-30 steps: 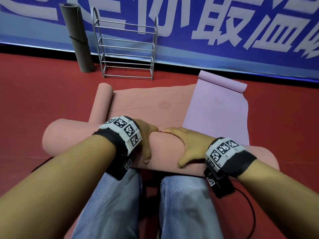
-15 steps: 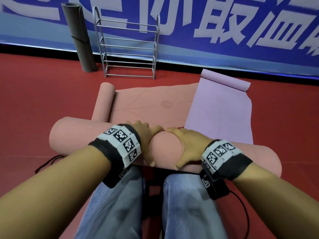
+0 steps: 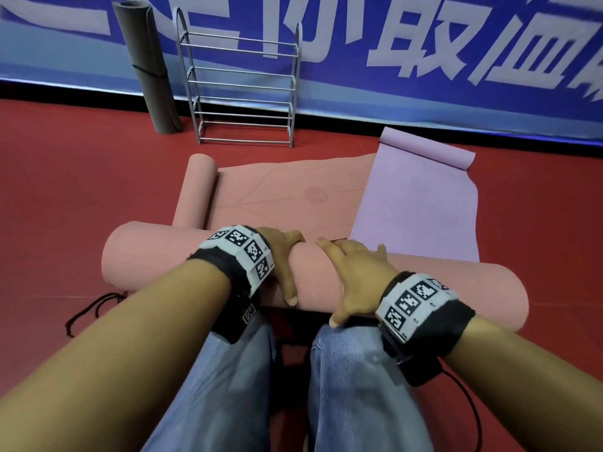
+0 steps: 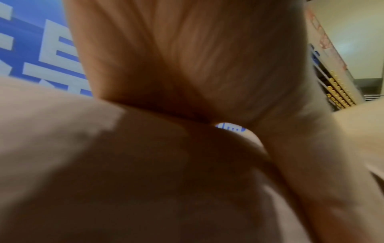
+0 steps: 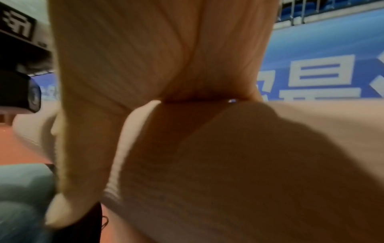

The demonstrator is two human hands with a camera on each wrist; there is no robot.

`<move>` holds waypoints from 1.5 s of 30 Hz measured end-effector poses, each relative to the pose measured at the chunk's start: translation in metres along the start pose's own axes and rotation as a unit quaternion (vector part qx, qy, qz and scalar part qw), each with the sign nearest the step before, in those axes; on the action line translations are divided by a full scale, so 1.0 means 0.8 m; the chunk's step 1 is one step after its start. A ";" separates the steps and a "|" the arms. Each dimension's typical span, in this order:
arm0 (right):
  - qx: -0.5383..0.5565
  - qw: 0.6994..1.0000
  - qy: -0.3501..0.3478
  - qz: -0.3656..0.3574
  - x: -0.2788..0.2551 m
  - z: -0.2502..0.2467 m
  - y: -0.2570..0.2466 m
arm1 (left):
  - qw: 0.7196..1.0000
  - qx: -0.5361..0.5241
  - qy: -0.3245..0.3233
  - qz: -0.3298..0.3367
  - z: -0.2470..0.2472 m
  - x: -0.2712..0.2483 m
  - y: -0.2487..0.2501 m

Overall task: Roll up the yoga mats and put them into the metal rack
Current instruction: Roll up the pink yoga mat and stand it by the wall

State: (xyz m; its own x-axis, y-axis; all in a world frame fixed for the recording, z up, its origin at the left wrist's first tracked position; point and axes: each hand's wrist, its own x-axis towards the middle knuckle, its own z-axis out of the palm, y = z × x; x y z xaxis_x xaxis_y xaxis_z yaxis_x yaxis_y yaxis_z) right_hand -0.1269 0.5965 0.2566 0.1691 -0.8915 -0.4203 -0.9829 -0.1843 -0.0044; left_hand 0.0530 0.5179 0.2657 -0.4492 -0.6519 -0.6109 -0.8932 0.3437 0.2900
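Note:
A thick pink mat roll point(image 3: 156, 256) lies crosswise on the floor just beyond my knees. My left hand point(image 3: 281, 256) wraps over its middle, thumb down the near side and fingers over the far side. Beside it my right hand point(image 3: 355, 276) grips the same roll, fingers spread across the top. In the wrist views each palm, left hand point(image 4: 187, 57) and right hand point(image 5: 145, 57), presses on the pink mat roll point(image 4: 124, 180) point(image 5: 270, 164). The metal rack point(image 3: 241, 89) stands empty against the banner, far from both hands.
A second pink mat point(image 3: 293, 197) lies flat beyond the roll, its left end rolled. A purple mat point(image 3: 417, 207) lies to its right with its far end curled. A grey rolled mat point(image 3: 146, 66) leans left of the rack. A black cord point(image 3: 94, 308) trails on the red floor.
The pink roll has turned a little away from me over the flat mats. Both hands have shifted further over its top.

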 end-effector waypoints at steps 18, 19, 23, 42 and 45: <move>0.018 0.999 0.034 -0.025 0.017 0.006 0.032 | 0.976 0.187 0.108 0.003 0.023 -0.007 0.010; 0.010 0.999 0.027 -0.018 0.016 0.007 0.032 | 0.975 0.198 0.097 0.006 0.022 -0.006 0.009; 0.008 1.000 0.020 0.001 0.021 0.001 0.026 | 0.969 0.207 0.134 0.015 0.027 -0.009 0.004; 0.083 0.995 -0.043 -0.047 -0.016 -0.054 0.024 | 0.995 0.056 0.008 0.078 -0.009 -0.046 0.006; 0.130 0.988 -0.071 -0.032 -0.001 -0.044 0.031 | 0.983 0.164 0.074 0.031 0.016 -0.056 0.025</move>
State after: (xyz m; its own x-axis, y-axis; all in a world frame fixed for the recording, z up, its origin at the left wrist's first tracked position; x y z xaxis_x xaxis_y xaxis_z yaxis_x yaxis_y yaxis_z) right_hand -0.1490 0.5781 0.2890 0.2375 -0.8105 -0.5354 -0.9593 -0.1092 -0.2603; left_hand 0.0555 0.5624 0.2898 -0.5226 -0.7059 -0.4781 -0.8201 0.5696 0.0555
